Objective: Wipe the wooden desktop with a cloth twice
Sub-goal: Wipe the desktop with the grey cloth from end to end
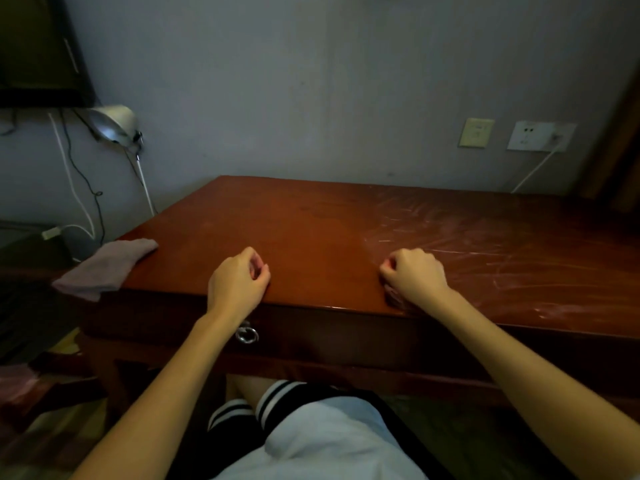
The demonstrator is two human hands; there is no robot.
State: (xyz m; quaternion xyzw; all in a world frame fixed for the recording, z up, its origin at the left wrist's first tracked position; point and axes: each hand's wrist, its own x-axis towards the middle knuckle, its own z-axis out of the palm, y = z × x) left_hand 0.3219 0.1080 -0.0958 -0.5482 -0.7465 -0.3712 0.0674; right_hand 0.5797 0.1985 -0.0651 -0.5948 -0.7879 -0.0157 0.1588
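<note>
The reddish-brown wooden desktop [311, 216] fills the middle of the view, its right half marked with pale streaks and scratches. A pinkish-grey cloth [104, 268] lies on the desk's front-left corner and hangs over the edge. My left hand [237, 284] rests near the front edge, fingers curled, holding nothing, well to the right of the cloth. My right hand [414, 275] rests on the desktop at the front edge too, fingers curled, also empty. Neither hand touches the cloth.
A drawer with a metal ring pull [246, 334] sits under the front edge below my left hand. A desk lamp [110, 126] and cables hang at the wall to the left. Wall sockets [540, 136] with a white cord are at the right.
</note>
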